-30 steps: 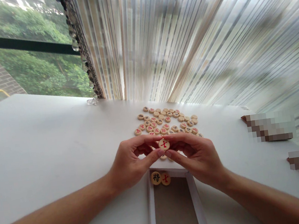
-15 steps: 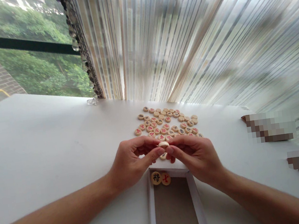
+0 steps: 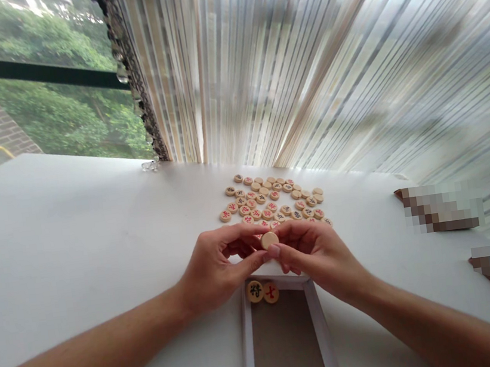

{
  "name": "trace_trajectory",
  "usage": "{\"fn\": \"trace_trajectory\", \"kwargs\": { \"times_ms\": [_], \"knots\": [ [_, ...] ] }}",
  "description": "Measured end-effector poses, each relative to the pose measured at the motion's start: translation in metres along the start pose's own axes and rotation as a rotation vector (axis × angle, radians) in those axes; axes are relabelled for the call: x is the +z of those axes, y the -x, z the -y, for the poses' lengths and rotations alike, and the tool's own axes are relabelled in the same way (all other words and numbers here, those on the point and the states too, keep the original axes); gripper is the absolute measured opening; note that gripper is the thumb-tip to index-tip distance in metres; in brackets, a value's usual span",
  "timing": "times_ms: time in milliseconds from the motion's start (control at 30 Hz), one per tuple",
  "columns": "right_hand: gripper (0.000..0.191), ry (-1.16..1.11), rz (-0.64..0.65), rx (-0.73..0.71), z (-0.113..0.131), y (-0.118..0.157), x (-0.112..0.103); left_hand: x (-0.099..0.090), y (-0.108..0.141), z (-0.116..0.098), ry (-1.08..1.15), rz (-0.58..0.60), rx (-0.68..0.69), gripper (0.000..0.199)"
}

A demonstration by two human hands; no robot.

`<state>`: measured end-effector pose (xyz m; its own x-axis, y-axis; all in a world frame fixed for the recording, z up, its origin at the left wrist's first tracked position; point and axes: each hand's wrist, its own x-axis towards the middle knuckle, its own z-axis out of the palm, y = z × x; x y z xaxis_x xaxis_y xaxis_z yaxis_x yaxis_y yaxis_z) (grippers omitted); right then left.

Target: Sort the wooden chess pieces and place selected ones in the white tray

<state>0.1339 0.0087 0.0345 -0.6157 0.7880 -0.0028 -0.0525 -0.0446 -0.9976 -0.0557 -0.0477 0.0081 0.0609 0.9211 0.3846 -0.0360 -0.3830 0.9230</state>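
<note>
Between the fingertips of my left hand and my right hand is a round wooden Chinese chess piece, its blank face turned toward me. Both hands pinch it above the far end of a shallow white box. Inside that box, at the far left corner, lie a piece with a black character and one with a red character, side by side. Beyond my hands, many more chess pieces are spread over the table, some face up and some blank side up. My hands hide the nearest ones.
The white table reaches back to a string curtain and a window at the left. Clear glass beads rest by the curtain's foot. Two brown-edged objects, partly blurred out, stand at the right.
The held piece has been tipped so that its blank flat face shows instead of its rim. My fingers have shifted slightly around it.
</note>
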Motion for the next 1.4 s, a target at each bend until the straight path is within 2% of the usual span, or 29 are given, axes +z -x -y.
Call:
{"fn": "trace_trajectory", "kwargs": {
  "times_ms": [133,333,533,833,1000,1133,1400],
  "knots": [
    [0.035,0.003,-0.005,0.016,-0.002,0.001,0.001,0.001,0.001,0.001,-0.08,0.008,0.03,0.029],
    [0.028,0.102,-0.012,-0.025,-0.002,0.002,-0.001,0.0,0.001,0.0,-0.19,0.05,0.129,0.022],
    [0.031,0.132,0.012,-0.06,0.0,0.003,-0.003,-0.001,0.001,-0.001,-0.152,0.067,0.088,0.022],
    [0.022,-0.055,0.084,-0.036,-0.008,0.001,-0.008,-0.001,-0.001,0.001,-0.008,0.0,0.024,0.028],
    [0.028,-0.069,0.051,0.025,-0.002,0.001,-0.003,0.0,-0.002,-0.001,0.003,0.008,0.036,0.026],
    [0.035,-0.061,0.035,0.039,0.002,0.001,0.002,0.0,0.0,-0.002,-0.1,-0.003,0.042,0.027],
    [0.041,0.052,-0.006,0.052,-0.001,0.002,0.003,0.0,0.002,-0.001,-0.246,0.036,0.153,0.018]
  ]
}}
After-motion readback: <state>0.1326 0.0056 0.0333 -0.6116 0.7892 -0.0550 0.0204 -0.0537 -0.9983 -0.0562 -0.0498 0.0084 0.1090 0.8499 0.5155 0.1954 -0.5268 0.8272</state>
